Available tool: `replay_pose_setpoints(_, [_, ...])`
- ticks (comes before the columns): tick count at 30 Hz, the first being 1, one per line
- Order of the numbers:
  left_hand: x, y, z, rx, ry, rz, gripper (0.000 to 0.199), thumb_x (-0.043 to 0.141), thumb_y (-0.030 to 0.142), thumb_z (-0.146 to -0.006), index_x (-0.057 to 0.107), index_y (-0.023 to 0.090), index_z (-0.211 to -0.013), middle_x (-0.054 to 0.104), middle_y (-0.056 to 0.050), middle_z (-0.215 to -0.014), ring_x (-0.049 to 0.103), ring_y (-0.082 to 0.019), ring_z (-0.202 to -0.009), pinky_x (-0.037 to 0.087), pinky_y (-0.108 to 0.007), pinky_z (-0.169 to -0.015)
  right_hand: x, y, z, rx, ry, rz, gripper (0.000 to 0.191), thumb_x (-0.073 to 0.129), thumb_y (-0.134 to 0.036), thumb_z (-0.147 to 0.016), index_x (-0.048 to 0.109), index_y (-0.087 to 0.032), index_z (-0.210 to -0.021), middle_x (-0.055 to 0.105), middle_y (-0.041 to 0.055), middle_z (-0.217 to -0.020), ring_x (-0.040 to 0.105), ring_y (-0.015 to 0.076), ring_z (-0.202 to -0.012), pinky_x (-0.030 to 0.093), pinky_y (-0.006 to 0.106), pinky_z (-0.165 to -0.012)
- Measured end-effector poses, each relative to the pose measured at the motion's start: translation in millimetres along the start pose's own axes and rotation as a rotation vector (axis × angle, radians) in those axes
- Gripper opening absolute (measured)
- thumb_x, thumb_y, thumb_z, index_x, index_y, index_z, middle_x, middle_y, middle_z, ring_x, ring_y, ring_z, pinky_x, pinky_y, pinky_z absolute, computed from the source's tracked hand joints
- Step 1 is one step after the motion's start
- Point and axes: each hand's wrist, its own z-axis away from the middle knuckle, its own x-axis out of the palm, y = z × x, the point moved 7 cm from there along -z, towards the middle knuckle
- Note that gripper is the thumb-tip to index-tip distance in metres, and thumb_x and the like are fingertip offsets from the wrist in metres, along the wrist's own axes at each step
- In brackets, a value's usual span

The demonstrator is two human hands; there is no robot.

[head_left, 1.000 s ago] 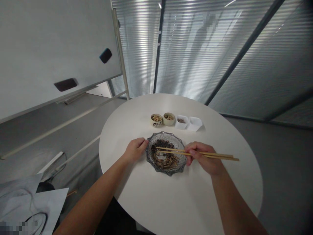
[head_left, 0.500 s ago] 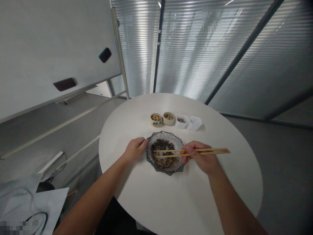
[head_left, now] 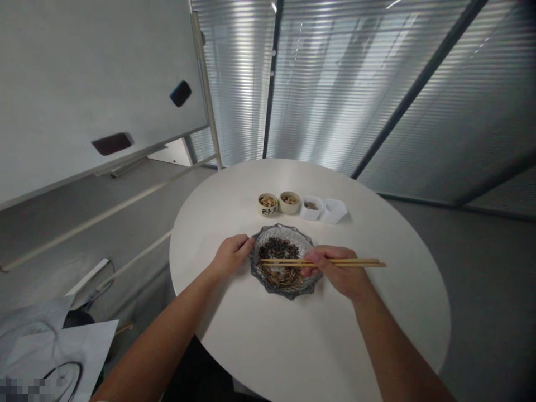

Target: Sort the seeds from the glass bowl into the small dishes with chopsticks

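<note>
Wooden chopsticks (head_left: 343, 262) sit almost pressed together in the right hand (head_left: 337, 273), their tips over striped sunflower seeds (head_left: 280, 262) in a scalloped glass dish (head_left: 276, 230); whether they pinch a seed, I cannot tell. The left hand (head_left: 231, 257) touches the dish's rim. Beyond, near the middle of the round white table (head_left: 368, 312), stand two small ceramic bowls (head_left: 278, 204) of pale kernels (head_left: 268, 201) and two white square dishes (head_left: 322, 210).

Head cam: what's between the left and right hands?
The head view shows a scalloped glass dish of striped sunflower seeds. Wooden chopsticks, held in the right hand, reach across it toward the left hand.
</note>
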Motion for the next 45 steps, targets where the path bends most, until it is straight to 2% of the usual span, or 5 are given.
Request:
replay_pose_setpoints(20, [0.0, 3, 1, 0.002, -0.011, 0.002, 0.047, 0.043, 0.053, -0.096, 0.046, 0.019, -0.063, 0.044, 0.002, -0.062, 0.039, -0.012, -0.062, 0.029, -0.026, -0.057, 10, -7, -3, -0.129, 0.134, 0.047, 0.046, 0.058, -0.056, -0.097, 0.064, -0.020, -0.070, 0.060, -0.0003, -0.048, 0.055, 0.0128, -0.041, 0.043, 0.023, -0.042])
replay_pose_setpoints(32, [1.7, -1, 1, -0.007, -0.006, 0.028, 0.047, 0.043, 0.054, -0.095, 0.046, 0.020, -0.064, 0.043, 0.003, -0.063, 0.039, -0.013, -0.062, 0.029, -0.026, -0.056, -9, 1, -5, -0.115, 0.421, -0.225, 0.046, 0.061, -0.058, -0.094, 0.063, -0.019, -0.068, 0.060, -0.0004, -0.049, 0.055, 0.0133, -0.035, 0.044, 0.024, -0.035])
replay_pose_setpoints(35, [1.7, -2, 1, -0.001, -0.005, 0.027, 0.047, 0.044, 0.054, -0.095, 0.047, 0.020, -0.064, 0.043, 0.002, -0.063, 0.040, -0.013, -0.063, 0.029, -0.026, -0.057, -15, -3, -4, -0.149, 0.363, -0.173, 0.042, 0.065, -0.053, -0.094, 0.065, -0.019, -0.070, 0.063, 0.0003, -0.050, 0.057, 0.0133, -0.039, 0.046, 0.024, -0.039])
replay_pose_setpoints(40, [0.3, 0, 1, 0.001, -0.001, 0.014, 0.048, 0.043, 0.056, -0.095, 0.046, 0.020, -0.063, 0.044, 0.002, -0.062, 0.040, -0.013, -0.063, 0.030, -0.026, -0.058, -14, -11, -1, -0.142, 0.110, -0.054, 0.029, 0.073, -0.045, -0.090, 0.072, -0.018, -0.079, 0.072, 0.0042, -0.064, 0.067, 0.0159, -0.053, 0.055, 0.025, -0.052])
replay_pose_setpoints(45, [-1.1, 4, 2, 0.009, -0.006, 0.005, 0.048, 0.043, 0.054, -0.096, 0.047, 0.019, -0.063, 0.045, 0.002, -0.063, 0.041, -0.013, -0.064, 0.031, -0.026, -0.058, -12, -7, 1, -0.067, 0.059, -0.058, 0.035, 0.069, -0.051, -0.092, 0.072, -0.018, -0.079, 0.073, 0.0052, -0.062, 0.069, 0.0177, -0.051, 0.057, 0.027, -0.050])
